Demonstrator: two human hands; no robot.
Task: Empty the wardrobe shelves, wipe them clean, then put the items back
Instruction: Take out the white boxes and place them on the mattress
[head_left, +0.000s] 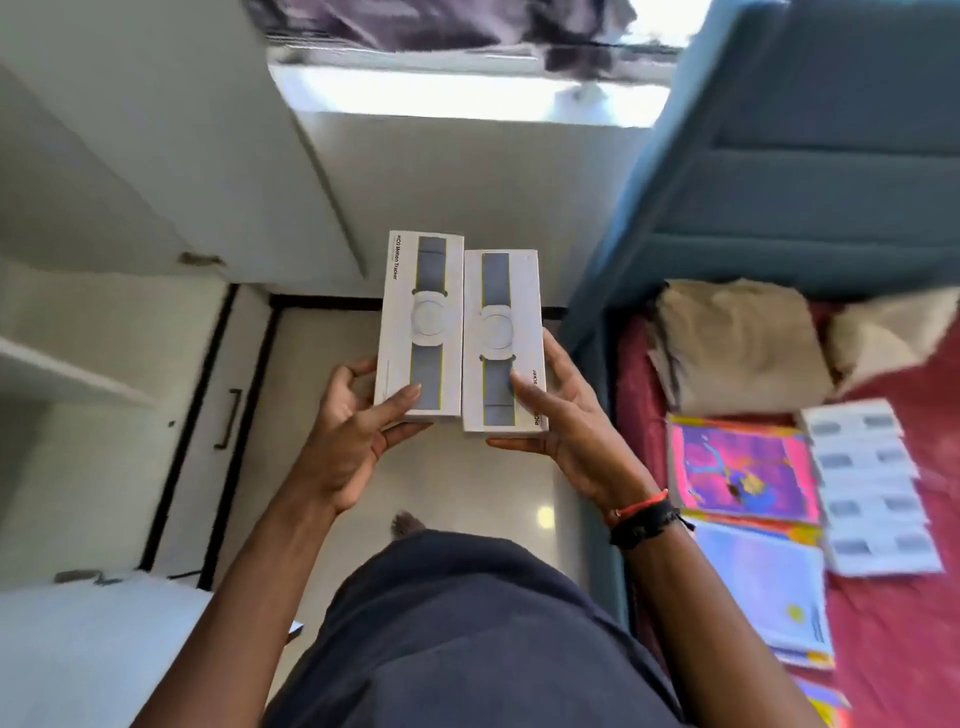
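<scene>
The left grip (353, 431) grasps the near end of one white Motion Tracker box (421, 322), thumb (408, 393) laid on its printed face and the other fingers curled under it. The right grip (566, 426) grasps a second Motion Tracker box (501, 338) in the same way. The two boxes lie flat, side by side with their long edges touching, and reach away from both grips. They are held in the air above the pale floor (467, 483).

Left of the left grip is a white wardrobe shelf (67, 374). Right of the right grip is a bed with a maroon sheet (904, 623). On it lie a pink and purple book (743, 467), a row of white boxes (872, 488) and folded beige cloth (737, 343). Red and black threads (644, 512) circle the wrist behind the right grip.
</scene>
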